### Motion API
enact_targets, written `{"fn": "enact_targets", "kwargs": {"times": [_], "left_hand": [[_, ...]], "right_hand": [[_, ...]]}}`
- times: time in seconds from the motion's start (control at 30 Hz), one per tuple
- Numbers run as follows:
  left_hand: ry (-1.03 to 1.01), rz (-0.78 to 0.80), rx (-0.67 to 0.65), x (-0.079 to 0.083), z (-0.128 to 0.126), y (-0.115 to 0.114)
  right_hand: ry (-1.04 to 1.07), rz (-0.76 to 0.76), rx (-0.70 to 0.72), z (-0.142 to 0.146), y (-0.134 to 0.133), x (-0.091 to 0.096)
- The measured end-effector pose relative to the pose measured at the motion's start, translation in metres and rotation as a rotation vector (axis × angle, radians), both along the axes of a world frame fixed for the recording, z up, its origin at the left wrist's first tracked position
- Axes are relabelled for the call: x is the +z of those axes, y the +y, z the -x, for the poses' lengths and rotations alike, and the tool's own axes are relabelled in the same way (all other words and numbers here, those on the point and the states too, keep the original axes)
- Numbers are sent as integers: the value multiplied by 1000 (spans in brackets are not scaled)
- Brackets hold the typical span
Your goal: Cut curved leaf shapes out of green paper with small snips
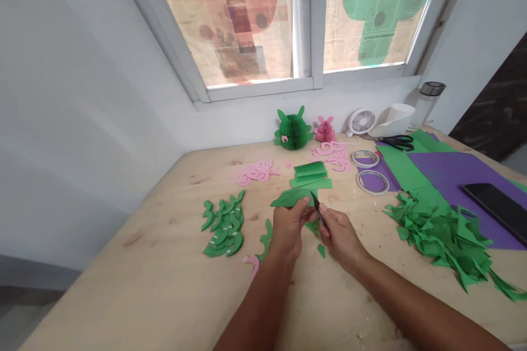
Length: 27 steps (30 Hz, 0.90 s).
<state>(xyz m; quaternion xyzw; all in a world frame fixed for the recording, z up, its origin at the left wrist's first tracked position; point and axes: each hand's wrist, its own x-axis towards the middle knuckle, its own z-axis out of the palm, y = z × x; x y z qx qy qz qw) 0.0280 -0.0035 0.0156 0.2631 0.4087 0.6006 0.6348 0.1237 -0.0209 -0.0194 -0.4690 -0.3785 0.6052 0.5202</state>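
Note:
My left hand [288, 227] is closed on a folded green paper piece [290, 198], holding it just above the wooden table [156, 279]. My right hand [340, 233] grips small dark scissors [317, 207], whose blades meet the right edge of the green paper. Small green offcuts [321, 250] lie under and between my hands. Left of my hands lies a pile of curved green cutouts [224, 225]. A stack of folded green strips [310, 174] sits just beyond the held paper.
Pink cutouts [257, 171] and more pink cutouts [332, 154] lie farther back. Green [293, 130] and pink [325, 130] honeycomb figures stand by the wall. Tape rolls [373, 181], black scissors [397, 141], a small fan [361, 120], green scraps [447, 236], purple sheets [453, 173] and a phone [496, 205] fill the right side.

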Motion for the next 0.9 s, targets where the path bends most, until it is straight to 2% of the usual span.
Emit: {"fn": "enact_targets", "kwargs": {"times": [0.6,0.9], "left_hand": [[20,-23,-42,4,4,0],[83,-13,-65,-1,11,3]], "right_hand": [[18,18,17,0,-1,1],[2,20,19,0,-1,-1]]}}
